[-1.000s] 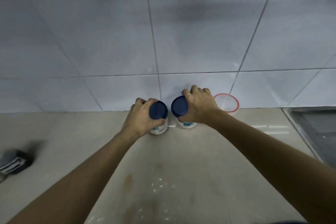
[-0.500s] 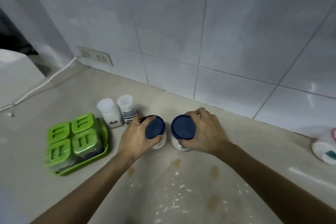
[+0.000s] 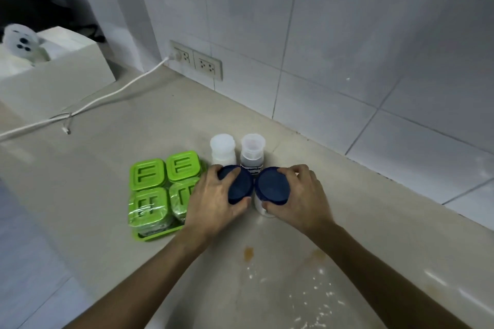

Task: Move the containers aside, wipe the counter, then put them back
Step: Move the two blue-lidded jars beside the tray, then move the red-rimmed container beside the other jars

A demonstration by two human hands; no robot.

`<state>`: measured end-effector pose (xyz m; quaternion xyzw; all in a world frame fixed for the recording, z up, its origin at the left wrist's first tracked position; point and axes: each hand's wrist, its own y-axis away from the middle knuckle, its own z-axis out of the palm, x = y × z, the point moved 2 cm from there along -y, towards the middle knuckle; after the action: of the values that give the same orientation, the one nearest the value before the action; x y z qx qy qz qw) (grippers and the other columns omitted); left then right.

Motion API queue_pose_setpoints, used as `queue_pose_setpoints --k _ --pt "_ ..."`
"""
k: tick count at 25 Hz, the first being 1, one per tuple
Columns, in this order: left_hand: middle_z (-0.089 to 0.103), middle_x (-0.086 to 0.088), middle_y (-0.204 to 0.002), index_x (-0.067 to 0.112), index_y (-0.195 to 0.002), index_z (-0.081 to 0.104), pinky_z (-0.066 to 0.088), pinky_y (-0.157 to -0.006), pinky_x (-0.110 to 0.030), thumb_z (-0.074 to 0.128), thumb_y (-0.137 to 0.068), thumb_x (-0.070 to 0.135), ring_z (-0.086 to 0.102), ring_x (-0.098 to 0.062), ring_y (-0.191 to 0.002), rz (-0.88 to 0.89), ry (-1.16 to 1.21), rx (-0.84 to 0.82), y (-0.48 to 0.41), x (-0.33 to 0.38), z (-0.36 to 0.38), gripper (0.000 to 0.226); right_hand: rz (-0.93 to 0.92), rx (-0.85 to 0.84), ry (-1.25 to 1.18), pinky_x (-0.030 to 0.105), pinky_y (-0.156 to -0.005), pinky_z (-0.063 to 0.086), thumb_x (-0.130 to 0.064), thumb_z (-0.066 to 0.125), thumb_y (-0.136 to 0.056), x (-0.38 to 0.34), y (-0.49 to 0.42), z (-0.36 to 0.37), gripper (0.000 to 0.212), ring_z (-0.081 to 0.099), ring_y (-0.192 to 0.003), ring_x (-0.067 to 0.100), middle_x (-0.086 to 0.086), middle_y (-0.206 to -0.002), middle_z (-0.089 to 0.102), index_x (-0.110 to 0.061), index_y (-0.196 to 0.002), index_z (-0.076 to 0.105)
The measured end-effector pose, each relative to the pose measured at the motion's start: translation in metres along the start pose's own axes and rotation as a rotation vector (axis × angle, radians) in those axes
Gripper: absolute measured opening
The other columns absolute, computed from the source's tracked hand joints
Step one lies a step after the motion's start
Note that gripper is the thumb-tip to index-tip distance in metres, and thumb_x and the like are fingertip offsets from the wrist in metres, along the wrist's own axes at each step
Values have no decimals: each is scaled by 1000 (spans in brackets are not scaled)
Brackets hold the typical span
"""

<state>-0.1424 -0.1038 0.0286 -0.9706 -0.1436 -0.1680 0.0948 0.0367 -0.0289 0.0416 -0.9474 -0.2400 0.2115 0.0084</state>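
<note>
Two white jars with dark blue lids stand side by side on the beige counter (image 3: 165, 125). My left hand (image 3: 213, 203) grips the left blue-lidded jar (image 3: 239, 185) from above. My right hand (image 3: 299, 197) grips the right blue-lidded jar (image 3: 272, 187) the same way. Just behind them stand a white shaker (image 3: 222, 149) and a clear-capped shaker (image 3: 252, 152) with dark contents. A green tray of green-lidded boxes (image 3: 157, 184) sits to the left, touching my left wrist area. Brown stains (image 3: 248, 252) and white crumbs (image 3: 315, 291) mark the counter in front.
A tiled wall (image 3: 347, 61) runs behind the counter, with a double socket (image 3: 196, 60) and a white cable (image 3: 107, 96) trailing left. A white box (image 3: 56, 77) with a plush toy (image 3: 21, 43) sits at far left.
Both hands carried the blue-lidded jars leftward along the counter, from beside the red-rimmed container to just in front of the two shakers, next to the green tray.
</note>
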Motion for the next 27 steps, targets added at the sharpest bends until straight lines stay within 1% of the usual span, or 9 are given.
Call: queue_pose_setpoints --k 4,7,9,12,14,18,22,24,27 --pt "52 -13 -125 21 -128 55 48 -93 -42 55 -74 59 53 -33 -111 49 -1 59 2 -2 -4 66 7 -4 -42 38 -93 46 -59 75 -61 4 3 1 84 51 -113 23 4 -127 50 -21 -131 50" --pt "54 -14 -127 9 -120 59 38 -105 -48 59 -83 37 49 -31 -118 318 85 164 33 17 -1 47 19 26 -129 35 -93 46 -65 65 -70 30 33 -9 77 52 -112 16 0 -128 50 -21 -131 48" --pt "57 -10 -125 8 -117 59 31 -112 -44 55 -87 31 50 -25 -119 502 148 117 63 37 14 38 177 95 -289 24 -87 45 -54 67 -78 59 68 -17 63 54 -107 10 -5 -124 51 -21 -129 49" --pt "55 0 -124 16 -117 56 25 -116 -33 52 -90 31 51 -18 -117 661 250 -37 96 82 50 31 462 240 -417 12 -77 42 -42 65 -85 123 141 -32 48 57 -102 7 -6 -122 56 -22 -126 51" --pt "52 2 -124 17 -117 55 29 -113 -32 53 -90 30 51 -15 -116 746 271 -83 105 123 73 30 552 295 -393 14 -77 43 -41 62 -87 166 186 -46 42 59 -100 8 -4 -117 59 -21 -122 53" --pt "54 0 -122 19 -111 55 31 -107 -28 51 -89 36 52 -18 -113 853 227 -175 102 219 114 29 670 359 -274 27 -82 48 -27 68 -84 243 247 -86 39 61 -97 12 -2 -112 61 -19 -120 53" --pt "62 -6 -122 21 -118 49 35 -100 -29 43 -86 49 61 -24 -109 946 56 -251 97 329 165 43 730 464 -64 30 -91 44 -30 71 -82 323 267 -141 49 54 -112 23 8 -122 56 -13 -124 52" --pt "55 -9 -135 20 -130 46 37 -108 -35 38 -90 53 54 -26 -122 962 -19 -305 90 370 186 53 723 532 -11 34 -93 42 -30 74 -79 354 252 -173 57 49 -117 28 13 -127 53 -10 -126 50" --pt "46 -11 -144 18 -134 47 33 -110 -40 33 -90 52 43 -27 -133 919 -85 -339 77 413 203 57 805 465 6 44 -98 42 -39 79 -72 407 229 -191 81 44 -123 35 18 -139 42 -7 -135 40"
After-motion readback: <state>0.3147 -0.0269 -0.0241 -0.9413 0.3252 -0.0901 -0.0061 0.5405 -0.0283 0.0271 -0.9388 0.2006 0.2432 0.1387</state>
